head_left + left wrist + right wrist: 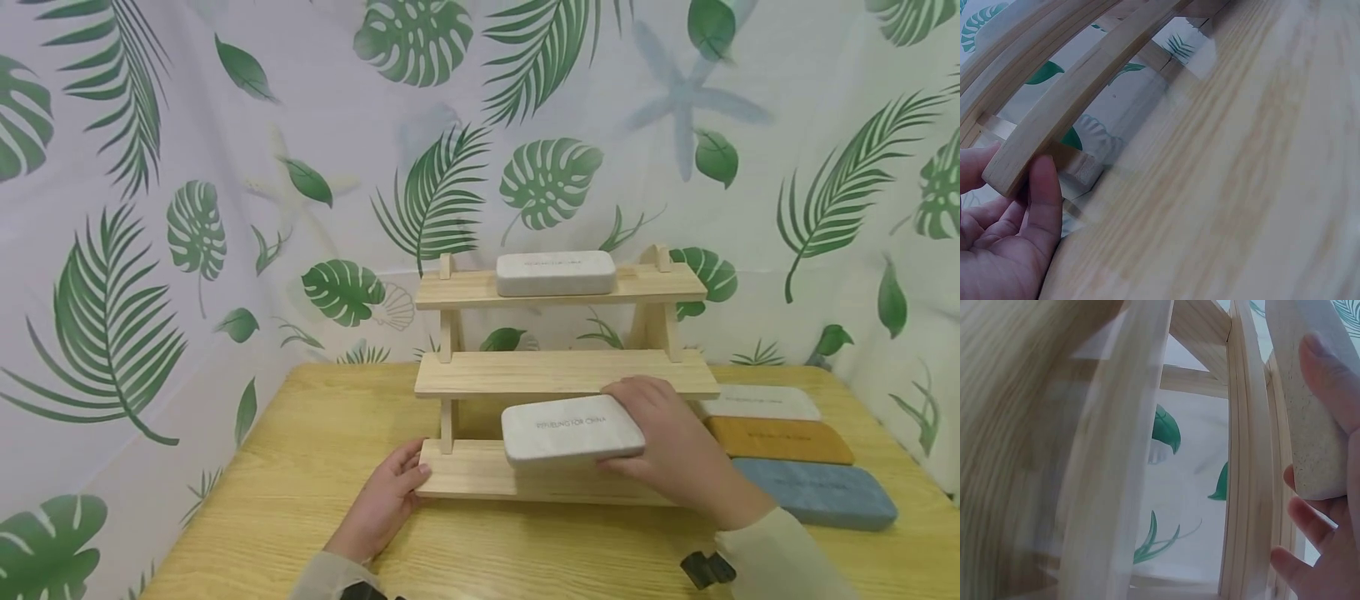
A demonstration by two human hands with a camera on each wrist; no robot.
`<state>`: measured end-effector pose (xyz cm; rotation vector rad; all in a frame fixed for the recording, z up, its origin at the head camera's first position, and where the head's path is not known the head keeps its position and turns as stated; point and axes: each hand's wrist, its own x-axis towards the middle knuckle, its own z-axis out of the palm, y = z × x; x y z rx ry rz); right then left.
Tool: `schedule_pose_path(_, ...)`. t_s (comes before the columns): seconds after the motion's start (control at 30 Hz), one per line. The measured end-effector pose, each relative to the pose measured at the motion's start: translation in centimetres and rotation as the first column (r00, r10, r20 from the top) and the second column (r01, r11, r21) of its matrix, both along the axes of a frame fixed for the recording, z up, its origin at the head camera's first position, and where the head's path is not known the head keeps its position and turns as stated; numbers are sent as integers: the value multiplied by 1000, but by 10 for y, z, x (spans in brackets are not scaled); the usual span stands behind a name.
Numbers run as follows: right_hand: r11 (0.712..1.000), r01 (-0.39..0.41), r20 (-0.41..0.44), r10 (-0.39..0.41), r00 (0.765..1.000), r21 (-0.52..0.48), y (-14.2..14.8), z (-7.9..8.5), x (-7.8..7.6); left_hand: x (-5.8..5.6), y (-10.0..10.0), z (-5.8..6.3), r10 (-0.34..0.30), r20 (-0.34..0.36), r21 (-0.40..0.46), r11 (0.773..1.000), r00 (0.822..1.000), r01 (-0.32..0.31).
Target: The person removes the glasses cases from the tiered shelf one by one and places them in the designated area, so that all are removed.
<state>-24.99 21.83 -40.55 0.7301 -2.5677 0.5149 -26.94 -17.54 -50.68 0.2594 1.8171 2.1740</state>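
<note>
My right hand [667, 437] grips a white glasses case [570, 429] by its right end, thumb on the near side. The case hangs in front of the wooden tiered shelf [562, 372], between its middle and bottom boards in the head view. In the right wrist view, the thumb lies along the side of the case [1316, 412]. My left hand [386, 500] pinches the left end of the bottom board [461, 471]; the left wrist view shows thumb and fingers around that board end [1013, 169]. Another white glasses case [555, 275] lies on the top board.
To the right of the shelf, a white case [765, 402], an orange-brown case [783, 440] and a blue case [817, 492] lie in a row on the wood-grain table [255, 517]. A leaf-print cloth [465, 108] hangs close behind the shelf.
</note>
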Motion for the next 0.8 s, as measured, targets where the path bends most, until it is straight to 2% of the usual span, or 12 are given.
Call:
schedule_pose_path(0.3,999,20,-46,-22,999,-29,23,-4,15,2,-1,1,-5,1,-7,1000,1000,5)
schedule_pose_path(0.5,998,41,-19,-42,999,-49,48,-6,24,2,-1,-1,-4,6,-13,1000,1000,4)
schedule_pose_path(0.8,997,63,12,-62,998,-45,76,-9,28,0,-1,-1,0,9,-5,1000,1000,0)
